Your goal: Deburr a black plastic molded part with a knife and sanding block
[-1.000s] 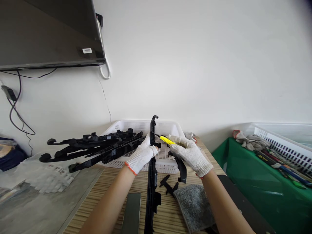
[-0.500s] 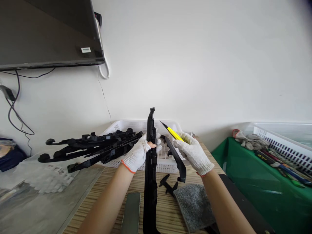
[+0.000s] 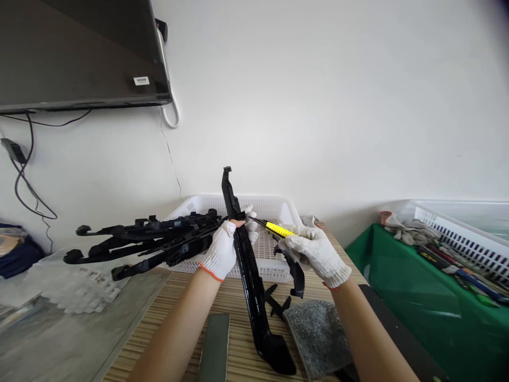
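The left hand (image 3: 225, 250), in a white knit glove (image 3: 218, 261), wraps its fingers round one long black strip (image 3: 250, 292), bent at its lower end, slanting before one slotted white basket (image 3: 274, 272). The right hand (image 3: 318, 253) closes its fingers on one slim yellow-handled knife (image 3: 279, 229), its dark blade pointing toward the strip. One fuzzy grey cloth (image 3: 318, 334) lies nearby.

Long black plastic strip (image 3: 249, 281), upper end leaning left; slim yellow-handled, dark-pointed tool (image 3: 278, 229), slanting, right of strip.
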A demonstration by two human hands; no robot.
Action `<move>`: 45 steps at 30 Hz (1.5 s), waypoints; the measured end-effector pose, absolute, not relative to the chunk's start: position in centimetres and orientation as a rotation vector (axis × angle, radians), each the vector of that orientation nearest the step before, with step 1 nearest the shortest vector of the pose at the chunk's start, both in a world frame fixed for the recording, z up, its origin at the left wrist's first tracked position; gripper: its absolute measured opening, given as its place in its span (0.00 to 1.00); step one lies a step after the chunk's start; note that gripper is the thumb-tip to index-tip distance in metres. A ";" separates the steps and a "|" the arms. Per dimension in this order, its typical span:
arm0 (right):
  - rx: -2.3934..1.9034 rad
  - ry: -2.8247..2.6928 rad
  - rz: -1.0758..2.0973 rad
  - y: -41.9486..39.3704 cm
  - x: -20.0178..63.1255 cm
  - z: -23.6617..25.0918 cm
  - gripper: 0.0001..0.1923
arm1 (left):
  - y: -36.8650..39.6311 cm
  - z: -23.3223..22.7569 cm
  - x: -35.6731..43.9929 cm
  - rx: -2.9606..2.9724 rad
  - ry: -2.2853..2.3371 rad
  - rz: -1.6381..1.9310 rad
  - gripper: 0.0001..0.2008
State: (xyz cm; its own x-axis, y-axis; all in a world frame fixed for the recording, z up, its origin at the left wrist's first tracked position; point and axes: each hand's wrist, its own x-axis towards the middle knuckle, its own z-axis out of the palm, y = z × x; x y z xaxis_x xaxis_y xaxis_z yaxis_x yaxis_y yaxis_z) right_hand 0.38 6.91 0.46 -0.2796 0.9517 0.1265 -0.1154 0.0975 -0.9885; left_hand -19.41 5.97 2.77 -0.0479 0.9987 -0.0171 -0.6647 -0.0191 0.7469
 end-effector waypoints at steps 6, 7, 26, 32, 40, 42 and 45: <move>-0.995 -1.498 1.310 6.6 0.1 1.2 0.32 | 6.1 2.2 -19.9 0.763 0.743 1.501 0.05; -0.999 -1.507 1.304 6.6 0.1 1.2 0.31 | 6.2 2.0 -19.9 0.768 0.736 1.511 0.05; -0.949 -1.456 1.327 7.3 -0.2 0.5 0.33 | 6.6 1.8 -20.0 0.719 0.685 1.539 0.03; -0.961 -1.470 1.316 7.4 -0.1 0.4 0.31 | 6.3 2.3 -19.7 0.677 0.661 1.541 0.09; -0.941 -1.501 1.284 7.6 -0.3 0.3 0.30 | 6.3 2.7 -19.7 0.697 0.693 1.527 0.14; -0.927 -1.511 1.254 7.7 -0.4 0.0 0.28 | 6.3 2.8 -19.7 0.710 0.733 1.505 0.10; -0.927 -1.523 1.201 8.0 -0.4 -0.3 0.27 | 6.3 2.8 -19.7 0.698 0.795 1.482 0.04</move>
